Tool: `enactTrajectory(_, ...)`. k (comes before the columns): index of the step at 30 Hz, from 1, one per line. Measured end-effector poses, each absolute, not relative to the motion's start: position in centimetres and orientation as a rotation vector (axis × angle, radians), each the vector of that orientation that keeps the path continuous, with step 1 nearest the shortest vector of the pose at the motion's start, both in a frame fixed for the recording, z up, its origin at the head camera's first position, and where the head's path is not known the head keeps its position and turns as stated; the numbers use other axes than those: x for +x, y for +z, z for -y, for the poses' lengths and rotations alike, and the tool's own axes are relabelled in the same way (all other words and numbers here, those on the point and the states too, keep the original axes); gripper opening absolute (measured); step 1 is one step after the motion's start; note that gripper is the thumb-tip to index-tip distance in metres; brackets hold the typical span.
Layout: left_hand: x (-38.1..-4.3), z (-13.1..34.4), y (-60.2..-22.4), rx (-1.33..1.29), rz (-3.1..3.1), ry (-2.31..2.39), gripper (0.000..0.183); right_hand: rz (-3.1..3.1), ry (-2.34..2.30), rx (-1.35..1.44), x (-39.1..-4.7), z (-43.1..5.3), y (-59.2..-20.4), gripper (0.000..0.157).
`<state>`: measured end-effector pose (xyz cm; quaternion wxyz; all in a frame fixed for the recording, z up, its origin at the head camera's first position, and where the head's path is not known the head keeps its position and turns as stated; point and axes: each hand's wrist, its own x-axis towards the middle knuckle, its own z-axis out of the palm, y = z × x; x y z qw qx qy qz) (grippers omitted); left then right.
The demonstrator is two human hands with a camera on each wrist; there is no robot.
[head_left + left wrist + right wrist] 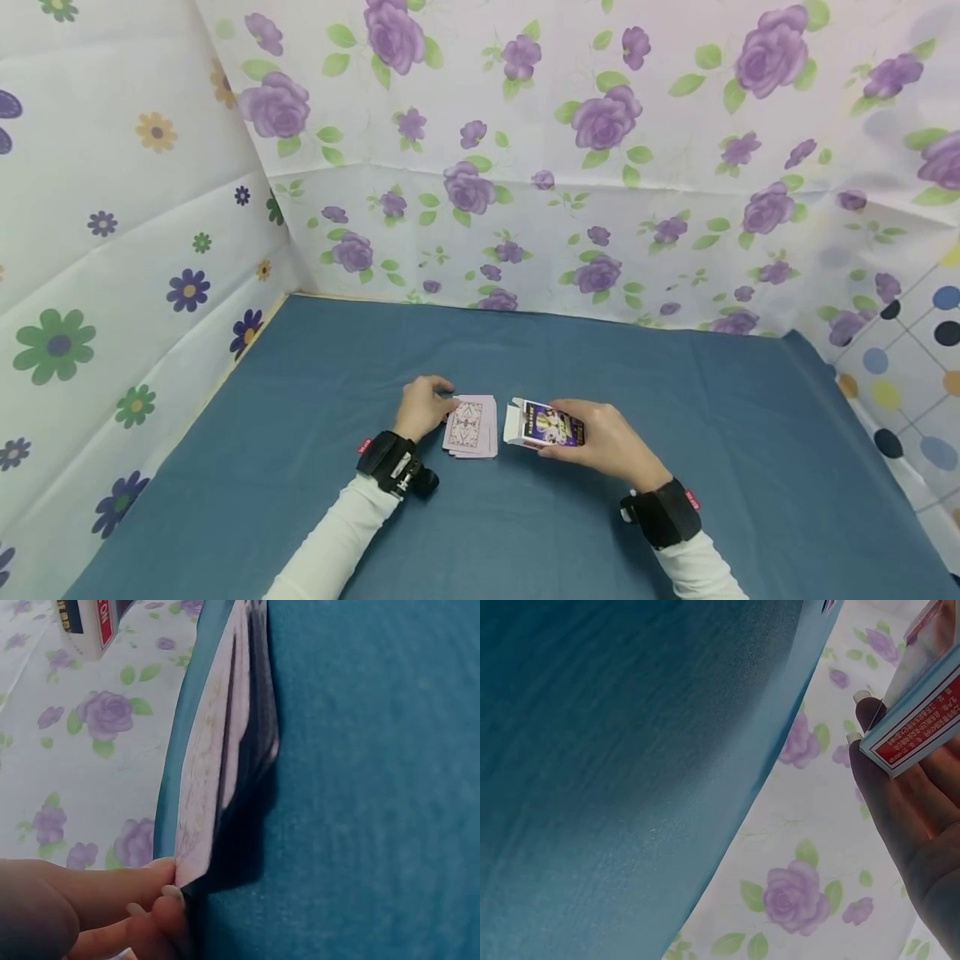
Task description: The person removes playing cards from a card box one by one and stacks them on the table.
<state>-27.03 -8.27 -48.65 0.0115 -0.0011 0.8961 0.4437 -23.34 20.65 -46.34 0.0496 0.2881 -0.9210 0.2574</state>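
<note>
A loosely squared pile of playing cards (468, 427), pale pink with a patterned back, lies on the blue cloth in the middle of the head view. At its left edge is my left hand (422, 408); the left wrist view shows thumb and fingertips pinching a corner of the upper cards (201, 787). How many cards are pinched I cannot tell. To the right, my right hand (609, 442) holds a card box (553, 424) with a dark printed face, its white flap open toward the pile. Red lettering marks the box's side (922, 724) in the right wrist view.
Blue cloth (360, 350) covers the table. Behind it hangs a white sheet with purple roses (468, 187), with a flowered sheet (56, 346) on the left and a dotted one (911, 383) on the right. Each wrist wears a black camera band (663, 512).
</note>
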Motion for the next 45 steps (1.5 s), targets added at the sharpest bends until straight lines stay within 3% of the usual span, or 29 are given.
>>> enactTrajectory(8, -26.4, 7.5, -47.7, 0.099, -2.893, 1.256, 0.031, 2.832, 0.764, 0.878, -23.4, -20.3, -46.0, 0.069)
enactTrajectory(14, -24.4, 5.9, -45.7, 0.616, -2.845, 1.390, 0.016, 2.819, 0.760, 0.905, -23.3, -20.2, -46.0, 0.069)
enactTrajectory(17, -23.6, 4.9, -45.0, 0.737, -2.738, 1.391, 0.012, 2.806, 0.759, 0.910, -23.2, -20.0, -45.8, 0.067)
enactTrajectory(25, -22.9, 3.8, -44.8, 0.522, -2.657, 1.337, 0.024, 2.749, 0.674, 0.973, -22.7, -19.3, -45.1, 0.067)
enactTrajectory(34, -23.4, 4.1, -44.2, 0.359, -2.392, 1.564, 0.019, 2.725, 0.665, 0.946, -22.5, -19.2, -44.4, 0.067)
enactTrajectory(45, -23.6, 5.0, -44.5, 0.388, -2.363, 1.562, 0.027, 2.741, 0.707, 0.949, -22.6, -19.1, -44.7, 0.065)
